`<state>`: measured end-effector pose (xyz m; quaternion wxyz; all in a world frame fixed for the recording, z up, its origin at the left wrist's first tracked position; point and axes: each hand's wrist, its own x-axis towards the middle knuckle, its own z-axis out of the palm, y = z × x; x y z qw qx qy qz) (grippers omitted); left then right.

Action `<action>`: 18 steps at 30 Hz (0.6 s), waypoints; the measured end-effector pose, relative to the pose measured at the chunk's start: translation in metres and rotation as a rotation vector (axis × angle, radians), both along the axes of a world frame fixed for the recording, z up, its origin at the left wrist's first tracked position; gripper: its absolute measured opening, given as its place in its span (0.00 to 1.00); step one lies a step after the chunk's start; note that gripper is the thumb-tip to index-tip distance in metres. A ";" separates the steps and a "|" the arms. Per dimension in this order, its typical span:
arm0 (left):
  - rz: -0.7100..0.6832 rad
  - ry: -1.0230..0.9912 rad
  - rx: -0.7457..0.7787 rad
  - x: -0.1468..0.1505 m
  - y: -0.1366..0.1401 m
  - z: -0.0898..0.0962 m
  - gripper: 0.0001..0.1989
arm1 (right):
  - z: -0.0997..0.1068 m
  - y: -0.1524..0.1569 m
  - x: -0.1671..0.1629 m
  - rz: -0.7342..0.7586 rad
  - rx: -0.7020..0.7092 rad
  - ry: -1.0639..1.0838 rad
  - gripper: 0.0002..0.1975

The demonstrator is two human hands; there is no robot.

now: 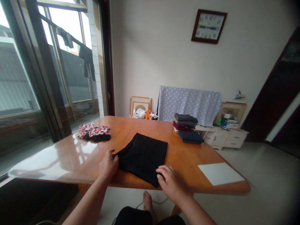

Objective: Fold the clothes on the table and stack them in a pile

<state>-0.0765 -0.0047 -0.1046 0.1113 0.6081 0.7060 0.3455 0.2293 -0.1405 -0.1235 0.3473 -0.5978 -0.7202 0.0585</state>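
Black folded garment (143, 157) is lying flat on the wooden table (70, 156), right btwn my two hands, near the table's front edge. My left hand (108, 166) is resting at its left corner, fingers curled w/ the tips touching the cloth edge there; can't tell if I'm actually pinching fabric or just pressing on it. My right hand (170, 181) is sitting at the garment's near right corner, fingers loosely spread and flat, tips lying on the cloth, not gripping anything. Just right of my right hand, a white sheet (220, 173) is lying on the tabletop, apart from the garment. Farther out past my right hand, a stack of folded dark & red clothes (186, 126) is sitting near the far edge, w/ one dark folded piece (190, 137) in front of it. Out beyond my left hand, a red-and-white patterned garment (93, 132) is lying bunched, well apart from the black one. Below my hands, under the table edge, my bare foot (148, 201) is showing on the floor. Wall clock (209, 26) is hanging high up beyond everything.
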 end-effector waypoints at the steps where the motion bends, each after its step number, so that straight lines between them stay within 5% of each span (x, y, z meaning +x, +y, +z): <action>1: -0.004 0.001 0.001 -0.001 0.000 -0.001 0.20 | 0.002 -0.001 -0.002 0.005 -0.012 -0.007 0.14; 18: -0.022 0.017 0.006 -0.002 0.005 -0.003 0.23 | 0.011 -0.010 -0.003 -0.005 -0.033 0.005 0.14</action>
